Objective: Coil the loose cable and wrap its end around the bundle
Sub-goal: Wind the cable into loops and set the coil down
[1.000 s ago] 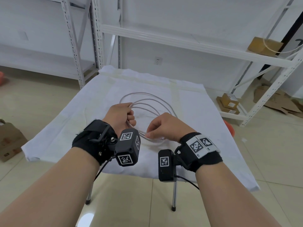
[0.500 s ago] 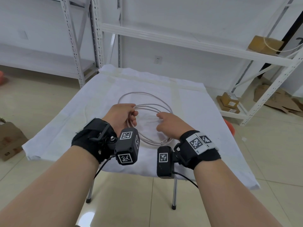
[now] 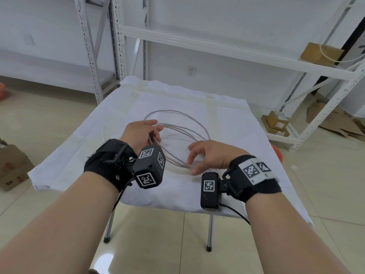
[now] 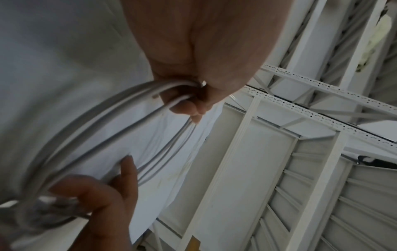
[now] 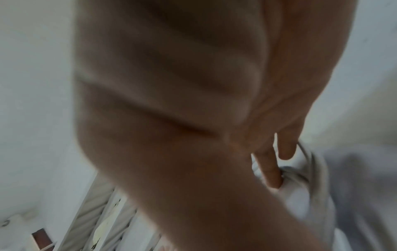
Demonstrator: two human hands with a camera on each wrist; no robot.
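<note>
A grey-white cable (image 3: 169, 110) lies in several loops on the white cloth-covered table (image 3: 227, 119). My left hand (image 3: 156, 129) grips the gathered loops at the coil's left side, slightly lifted; in the left wrist view its fingers (image 4: 187, 105) pinch the strands (image 4: 111, 108). My right hand (image 3: 191, 167) is at the near edge of the coil, fingers curled round the strands there. The left wrist view shows that hand (image 4: 96, 203) around a twisted stretch of cable (image 4: 53, 208). The right wrist view is blurred; fingertips (image 5: 270, 171) touch the cable (image 5: 309, 163).
White metal shelving (image 3: 197, 44) stands behind and to the right of the small table. Cardboard boxes sit on the low shelf (image 3: 277, 120), on the upper shelf (image 3: 320, 53) and on the floor at left (image 3: 11, 165). Tiled floor surrounds the table.
My right hand left the coil's right side, reached over the loops, then came back to the near edge and curled round the strands. My left hand kept its hold and rose a little.
</note>
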